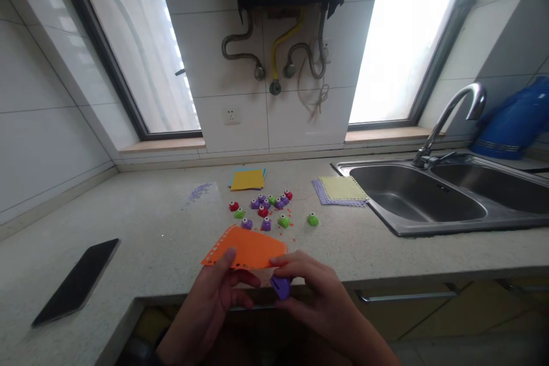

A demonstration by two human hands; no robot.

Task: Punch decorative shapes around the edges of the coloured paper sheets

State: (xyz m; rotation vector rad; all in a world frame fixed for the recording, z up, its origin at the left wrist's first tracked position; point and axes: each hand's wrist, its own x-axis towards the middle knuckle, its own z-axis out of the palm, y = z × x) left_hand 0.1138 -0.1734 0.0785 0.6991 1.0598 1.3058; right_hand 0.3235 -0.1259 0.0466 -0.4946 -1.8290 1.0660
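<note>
An orange sheet of paper (253, 247) with punched holes along its left and near edges is held over the counter's front edge. My left hand (218, 286) grips its left part, thumb on top and fingers curled beneath. In my right hand (313, 286) is a small purple craft punch (281, 286), pinched between thumb and fingers, while a finger touches the sheet's right corner. Just beyond the paper, several small punches in purple, red and green, such as a green punch (313, 219), are scattered. Tiny orange paper bits lie among them.
A stack of yellow and blue paper (247, 179) lies at the back. Pale yellow and purple punched sheets (343, 189) rest beside the steel sink (398, 194). Purple paper bits (199, 192) are heaped at the left. A dark tablet-like slab (79, 280) lies at the near left.
</note>
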